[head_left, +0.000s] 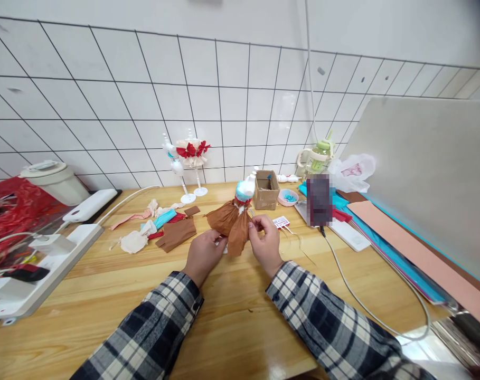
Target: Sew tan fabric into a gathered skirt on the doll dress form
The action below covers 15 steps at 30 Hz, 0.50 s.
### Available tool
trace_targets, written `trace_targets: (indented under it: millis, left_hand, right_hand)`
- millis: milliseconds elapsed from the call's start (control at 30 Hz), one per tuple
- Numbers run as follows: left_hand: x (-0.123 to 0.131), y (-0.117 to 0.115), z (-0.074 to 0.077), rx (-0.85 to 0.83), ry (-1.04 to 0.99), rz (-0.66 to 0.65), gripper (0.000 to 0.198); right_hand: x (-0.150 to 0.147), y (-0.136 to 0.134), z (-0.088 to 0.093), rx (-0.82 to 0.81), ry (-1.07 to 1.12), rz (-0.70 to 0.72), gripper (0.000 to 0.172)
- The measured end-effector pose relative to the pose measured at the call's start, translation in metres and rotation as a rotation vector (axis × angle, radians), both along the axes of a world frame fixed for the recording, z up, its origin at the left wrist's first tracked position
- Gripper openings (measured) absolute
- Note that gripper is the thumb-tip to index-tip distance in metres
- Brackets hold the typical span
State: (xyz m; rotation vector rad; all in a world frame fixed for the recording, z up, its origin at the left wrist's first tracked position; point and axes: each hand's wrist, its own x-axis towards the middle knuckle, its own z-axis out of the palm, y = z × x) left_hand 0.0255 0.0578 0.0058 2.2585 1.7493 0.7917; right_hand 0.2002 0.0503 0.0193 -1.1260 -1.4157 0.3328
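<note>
In the middle of the table stands a small white dress form (247, 187), its bodice wrapped in light blue with a red band at the waist. A gathered brown paper-like skirt (236, 237) flares out below it. The skirt's lower left edge is pinched by my left hand (204, 253), thumb and fingers together. My right hand (265, 240) grips the right edge between thumb and fingertips. The form's base is mostly hidden behind skirt and hands. Left of them lie a flat brown piece (177, 234) and a crumpled cream scrap (134, 241).
Two more small dress forms (187, 198) stand by the tiled wall, one with red bows. A cardboard box (266, 195) and pink dish (288, 198) sit behind my right hand. A power strip (45, 269) lies left; a cable (345, 274) and coloured sheets (417, 248) lie right.
</note>
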Motion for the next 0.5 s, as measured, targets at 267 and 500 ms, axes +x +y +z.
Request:
trace_targets:
  millis: [267,500]
  left_hand:
    - [-0.0031,0.0031,-0.0001,0.006,0.03,0.03,0.02]
    - [0.0014,-0.0006,0.0008,0.013,0.058,0.005,0.022]
  right_hand:
    - [0.0005,-0.0023,-0.0028,-0.052,0.193,0.107,0.018]
    - [-0.0053,-0.0037,-0.0071,-0.01,0.002,0.024,0.043]
